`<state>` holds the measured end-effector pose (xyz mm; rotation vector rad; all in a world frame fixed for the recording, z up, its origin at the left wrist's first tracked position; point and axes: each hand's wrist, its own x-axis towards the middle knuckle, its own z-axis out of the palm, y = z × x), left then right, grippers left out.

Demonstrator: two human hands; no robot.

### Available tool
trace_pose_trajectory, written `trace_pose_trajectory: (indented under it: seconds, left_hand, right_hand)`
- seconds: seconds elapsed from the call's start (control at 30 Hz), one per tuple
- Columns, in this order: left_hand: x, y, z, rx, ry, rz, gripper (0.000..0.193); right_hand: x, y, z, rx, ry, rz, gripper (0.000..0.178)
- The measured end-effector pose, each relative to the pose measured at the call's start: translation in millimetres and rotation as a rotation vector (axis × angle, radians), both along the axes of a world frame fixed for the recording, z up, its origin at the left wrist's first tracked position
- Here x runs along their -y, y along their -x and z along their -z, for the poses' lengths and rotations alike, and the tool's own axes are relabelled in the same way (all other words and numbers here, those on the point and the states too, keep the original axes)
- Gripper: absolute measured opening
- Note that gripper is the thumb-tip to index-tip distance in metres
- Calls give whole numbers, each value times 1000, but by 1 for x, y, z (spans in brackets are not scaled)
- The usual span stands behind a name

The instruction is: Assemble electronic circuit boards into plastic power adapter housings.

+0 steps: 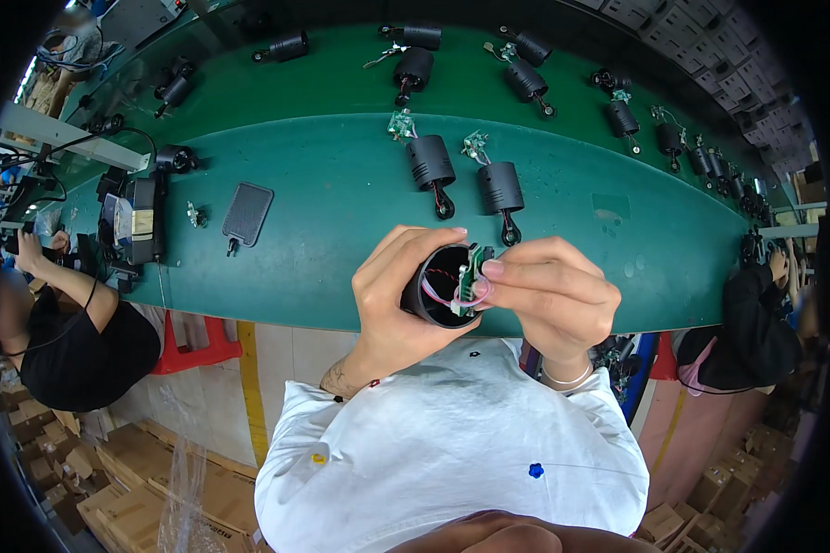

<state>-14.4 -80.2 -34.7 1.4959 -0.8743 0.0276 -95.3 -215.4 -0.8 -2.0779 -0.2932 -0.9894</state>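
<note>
My left hand (392, 290) is wrapped round a black cylindrical housing (421, 293), its open end turned toward me. Between the thumb and fingers of my right hand (553, 295) is a small green circuit board (468, 288), held at the mouth of the housing. Pink and white wires (443, 297) loop from the board into the housing, along with a thin red twisted pair. Just beyond my hands, two similar black cylinders (500, 188) with cable loops and attached boards lie on the green table (323, 212).
More cylinders with boards lie along the far green strip (341, 83). To the left are a dark flat rectangular piece (248, 214), a loose circuit board (195, 216) and a black device (141, 221). Other people sit at both sides. Cardboard boxes (148, 479) and a red stool (198, 343) stand below.
</note>
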Motion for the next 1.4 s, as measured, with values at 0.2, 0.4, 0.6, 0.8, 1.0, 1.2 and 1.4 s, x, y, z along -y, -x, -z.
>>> trace_pose_trajectory:
  seconds: [0.2,0.4,0.6,0.8,1.0,1.2,1.4]
  left_hand:
    - [4,-3,4,83,60,3,52]
    - [3,-6,6,103,61,28,49]
    - [0,-8,8,142,47,-6,48]
    - [-5,-10,1,114,42,-22,47]
    - [-4,-8,0,139,27,-54,46]
    - [1,-5,-2,211,-26,-97,45]
    - [4,-5,-1,213,-8,-93,46]
  right_hand:
    - [-3,-2,2,43,217,-31,10]
    - [-5,3,-5,26,348,-3,10]
    - [-8,6,-16,32,455,47,9]
    - [-1,16,-28,39,270,71,8]
    - [4,15,-27,38,215,75,9]
    - [-1,10,-22,36,342,87,9]
    - [-6,9,-19,19,443,52,11]
